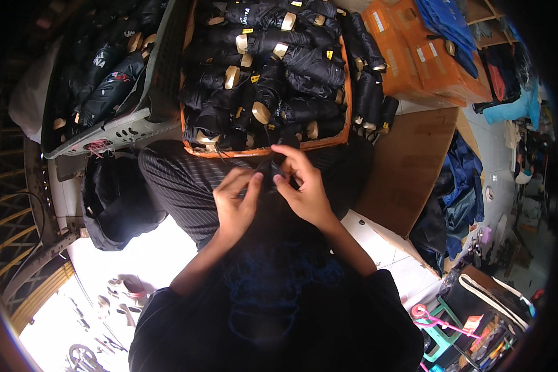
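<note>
My left hand and my right hand meet over my lap, thumbs and fingertips pinched together. Between them is a small piece of black cloth, dark against my dark clothes, so its full shape cannot be made out. Just beyond my hands stands an orange-edged box packed with folded black umbrellas. Their handle ends are pale gold, and several carry small yellow tags. A thin dark cord hangs from the box's near side close to my left fingers.
A grey plastic crate of black umbrellas stands at the far left, with a black bag below it. More umbrellas lie right of the box. Orange cartons and an open brown carton with blue and black cloth are on the right.
</note>
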Tool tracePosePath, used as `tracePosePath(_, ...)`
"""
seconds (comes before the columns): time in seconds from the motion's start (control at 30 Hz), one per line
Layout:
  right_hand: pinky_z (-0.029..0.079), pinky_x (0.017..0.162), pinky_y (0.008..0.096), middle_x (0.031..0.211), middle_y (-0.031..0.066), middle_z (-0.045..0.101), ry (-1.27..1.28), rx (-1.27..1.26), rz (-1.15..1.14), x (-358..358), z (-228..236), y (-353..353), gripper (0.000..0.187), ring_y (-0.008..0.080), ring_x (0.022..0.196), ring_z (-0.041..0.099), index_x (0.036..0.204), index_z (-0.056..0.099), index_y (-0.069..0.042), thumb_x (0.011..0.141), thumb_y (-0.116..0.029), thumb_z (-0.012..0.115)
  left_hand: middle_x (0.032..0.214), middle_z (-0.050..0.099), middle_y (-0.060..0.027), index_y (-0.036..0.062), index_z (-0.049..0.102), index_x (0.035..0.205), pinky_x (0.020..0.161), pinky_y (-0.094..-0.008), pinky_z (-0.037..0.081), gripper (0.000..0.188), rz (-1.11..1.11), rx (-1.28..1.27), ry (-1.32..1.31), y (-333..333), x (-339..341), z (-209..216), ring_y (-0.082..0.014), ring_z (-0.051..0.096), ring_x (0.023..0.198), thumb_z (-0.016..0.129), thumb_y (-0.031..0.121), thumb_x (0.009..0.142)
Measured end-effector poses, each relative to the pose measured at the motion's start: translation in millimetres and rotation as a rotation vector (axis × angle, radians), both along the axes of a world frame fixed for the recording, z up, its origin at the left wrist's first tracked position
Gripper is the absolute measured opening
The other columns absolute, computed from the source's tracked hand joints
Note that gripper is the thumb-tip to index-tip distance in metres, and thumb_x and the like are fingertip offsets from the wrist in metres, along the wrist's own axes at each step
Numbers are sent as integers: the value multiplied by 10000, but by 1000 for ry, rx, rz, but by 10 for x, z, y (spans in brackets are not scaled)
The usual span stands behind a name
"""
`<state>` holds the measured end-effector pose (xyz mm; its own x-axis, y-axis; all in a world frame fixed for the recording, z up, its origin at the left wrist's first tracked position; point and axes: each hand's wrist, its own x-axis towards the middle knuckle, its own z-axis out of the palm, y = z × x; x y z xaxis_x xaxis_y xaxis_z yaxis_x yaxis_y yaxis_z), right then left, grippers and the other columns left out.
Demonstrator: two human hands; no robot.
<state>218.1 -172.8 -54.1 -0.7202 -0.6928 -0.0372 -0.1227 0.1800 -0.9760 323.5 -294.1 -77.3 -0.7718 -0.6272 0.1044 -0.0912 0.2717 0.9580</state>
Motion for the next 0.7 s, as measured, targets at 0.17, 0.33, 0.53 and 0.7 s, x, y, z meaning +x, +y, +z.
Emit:
tracePosePath(0.17,458,579,285,710,51,554,293,3,-174,28,-107,57,394,137,605,556,1119,599,-47,748,82,633,830,620,-108,-30,627,914,610,-282,499,148,83,-168,18,-23,-54,-28,-175,625,680,696,-38,784)
tracePosePath(0.33,431,564,246,714,44,526,381,35,-161,112,-254,22,203,115,589,501,839,526,-18,741,123,634,803,575,-84,7,552,870,555,-283,495,221,9,-295,88,-21,-148,-116,-168,611,616,693,-91,731)
tracePosePath(0.53,437,581,239,770,68,551,268,-139,-180,64,-183,77,215,118,615,519,832,504,-16,731,145,604,829,584,-117,3,517,953,634,-310,517,347,70,-74,22,49,-175,-167,-202,635,685,744,-32,693)
tracePosePath(0.7,447,592,244,821,100,582,443,-66,-321,148,-92,44,212,126,635,545,868,527,-12,750,112,651,794,668,-113,-1,513,977,666,-263,521,348,127,-63,-92,14,-155,-263,-174,682,736,735,-36,712)
